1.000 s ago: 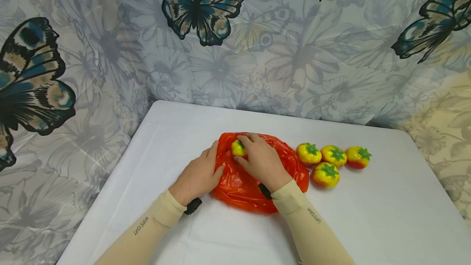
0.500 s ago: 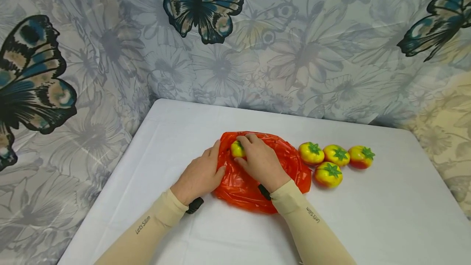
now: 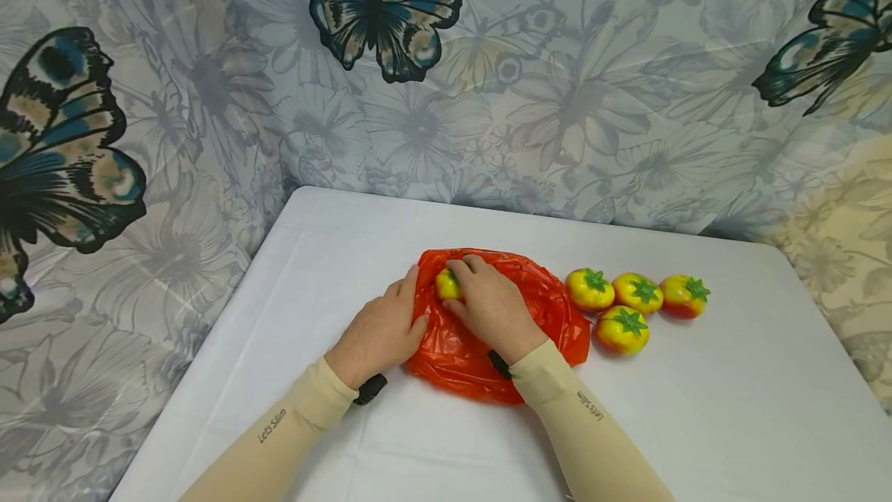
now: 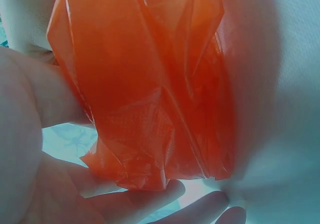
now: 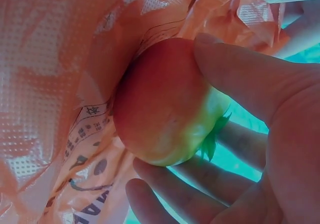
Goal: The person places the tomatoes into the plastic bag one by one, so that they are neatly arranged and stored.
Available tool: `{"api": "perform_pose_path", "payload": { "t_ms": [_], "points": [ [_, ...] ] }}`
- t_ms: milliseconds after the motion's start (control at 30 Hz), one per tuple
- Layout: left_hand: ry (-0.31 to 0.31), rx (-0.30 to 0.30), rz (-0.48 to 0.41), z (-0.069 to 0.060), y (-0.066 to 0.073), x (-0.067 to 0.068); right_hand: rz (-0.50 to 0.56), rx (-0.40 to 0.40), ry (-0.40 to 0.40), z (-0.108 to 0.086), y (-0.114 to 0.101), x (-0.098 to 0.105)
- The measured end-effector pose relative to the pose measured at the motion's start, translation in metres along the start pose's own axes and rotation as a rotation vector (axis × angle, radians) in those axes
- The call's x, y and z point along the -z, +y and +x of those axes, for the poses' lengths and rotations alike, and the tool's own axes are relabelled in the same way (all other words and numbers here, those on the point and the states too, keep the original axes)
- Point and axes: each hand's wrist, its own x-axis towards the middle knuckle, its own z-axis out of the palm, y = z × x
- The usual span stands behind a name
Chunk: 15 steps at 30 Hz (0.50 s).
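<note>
A crinkled red plastic bag (image 3: 460, 362) lies on the white table. My right hand (image 3: 498, 308) is over it and grips a yellow-and-red tomato (image 3: 447, 285) with a green leafy top. In the right wrist view the thumb and fingers curl round the tomato (image 5: 165, 103), whose red end faces the printed plastic. Along the bag's left edge rests my left hand (image 3: 379, 331), fingers extended and thumb spread. The left wrist view has the bag's plastic (image 4: 145, 93) between that thumb and the fingers (image 4: 135, 204), touching them. What the bag contains is hidden.
Right of the bag sit several similar tomatoes: one touching or nearly touching the bag (image 3: 589, 290), a middle tomato (image 3: 637, 293), an outer tomato (image 3: 685, 297) and a nearer tomato (image 3: 622, 330). Butterfly-patterned cloth (image 3: 432, 130) hangs behind the table (image 3: 732, 393).
Hands, bag and tomatoes stay almost in place. The tomato in my right hand has edged very slightly left. The whole head view has shifted a little.
</note>
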Motion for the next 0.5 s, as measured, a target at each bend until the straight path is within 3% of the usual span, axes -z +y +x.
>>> {"api": "perform_pose_path", "payload": {
  "t_ms": [300,500],
  "points": [
    [-0.004,-0.014,0.004,0.001,0.004,0.000,0.037,-0.032,-0.038,-0.004,0.002,0.009],
    [-0.020,0.001,-0.031,-0.002,0.001,0.002,0.051,-0.052,-0.019,-0.013,0.003,0.026]
  ]
}}
